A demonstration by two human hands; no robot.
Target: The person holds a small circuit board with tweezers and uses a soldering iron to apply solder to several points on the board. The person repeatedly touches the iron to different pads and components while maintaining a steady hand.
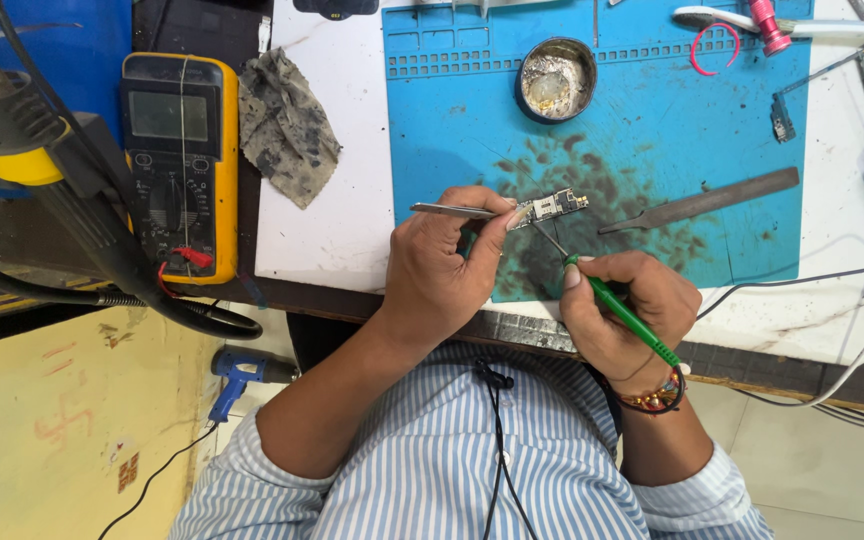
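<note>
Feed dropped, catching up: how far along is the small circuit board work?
Done: nothing visibly finished. In hand: left hand pins the small circuit board with metal tweezers; right hand touches the green-handled soldering iron tip to it. Left: cannot tell; board remains bare on the blue mat.

Left hand (442, 265) curls in a loose fist just left of the small circuit board (552, 208), thumb and forefinger pinched, forearm bare below a rolled sleeve. Right hand (627, 310) sits below-right of the board, fingers closed pen-style, beaded bracelet at the wrist.
</note>
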